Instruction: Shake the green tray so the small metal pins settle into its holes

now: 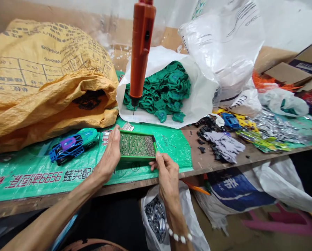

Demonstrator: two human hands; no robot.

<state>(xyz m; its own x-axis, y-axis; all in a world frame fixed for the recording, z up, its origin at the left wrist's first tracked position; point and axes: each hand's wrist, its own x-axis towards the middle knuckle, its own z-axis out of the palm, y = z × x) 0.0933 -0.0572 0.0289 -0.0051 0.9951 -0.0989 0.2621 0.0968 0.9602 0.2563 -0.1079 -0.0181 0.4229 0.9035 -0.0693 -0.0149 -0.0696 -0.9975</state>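
A small green tray (124, 161) filled with several tiny metal screws sits on the green woven sheet (35, 174) at the table's front. My left hand (109, 157) presses flat against the tray's left side. My right hand (166, 172) holds its front right corner with thumb and fingers. An orange electric screwdriver (141, 48) hangs upright above and behind the tray, its bit pointing down. A blue, purple and teal toy car (72, 144) lies left of my left hand.
A big yellow woven sack (41, 76) fills the left. A white bag of green plastic parts (163, 90) lies behind the tray. Black, grey, yellow and silver parts (224, 139) cover the right side. A bag of metal pieces (156, 219) hangs below the table edge.
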